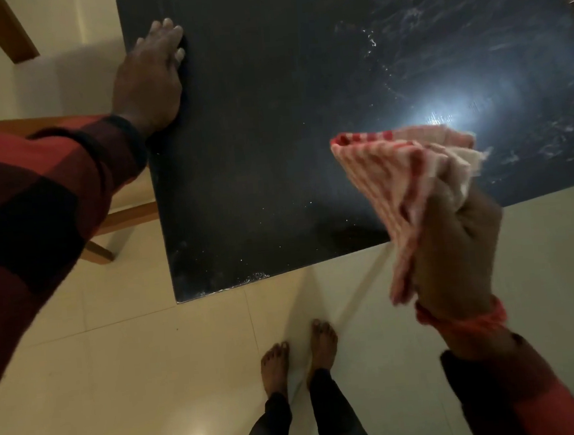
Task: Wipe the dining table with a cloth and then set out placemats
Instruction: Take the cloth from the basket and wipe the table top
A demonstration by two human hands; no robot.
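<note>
Head view, looking down: right hand point(453, 252) raised above the near edge of the dining table point(273, 149), fingers curled tight around the bunched middle of one red-and-white striped cloth point(402, 174). Cloth off the surface, long axis running from a loose end hanging beside the wrist up and away to a fanned, folded end spread over the tabletop, that end pointing toward the far side of the table. Thumb side hidden behind the fabric. Orange band point(465, 320) around the right wrist, dark red sleeve below it, forearm rising from the lower right. Left hand point(151, 80) laid flat, palm down, on the table's left edge, fingers straight and close together, tips pointing away, gripping nothing; forearm in a red-and-black checked sleeve point(44, 209) reaching in from the left. One dark, glossy stone-look tabletop, near corner toward the feet, a bright lamp reflection just beyond the cloth. Two bare feet point(300, 360) on pale floor tiles point(120, 385) below the corner. Wooden chair parts point(118, 227) beside the left edge, count unclear.
</note>
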